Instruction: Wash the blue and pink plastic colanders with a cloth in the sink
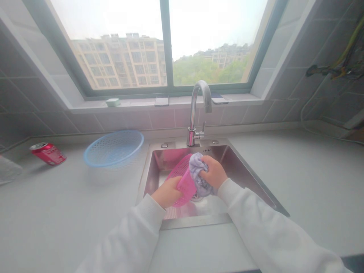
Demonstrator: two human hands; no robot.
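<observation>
In the sink [234, 165] at lower centre of the frame, the fingers of the left hand [166, 192] closed firmly on the edge of a light, stiff pink plastic basket [185, 185], best held there, while the right hand [214, 172] gripped a soft, crumpled cloth [200, 174] against it.

The only view comes from a camera worn on the person's head, looking forward and steeply down from above and behind the hands. It faces a window [167, 45] across a steel sink [196, 222] set into the surface [71, 212]. The left hand [166, 192] and right hand [213, 172] sit close below the lens, while the wide framing takes in the surrounding wall and buildings outside.
</observation>
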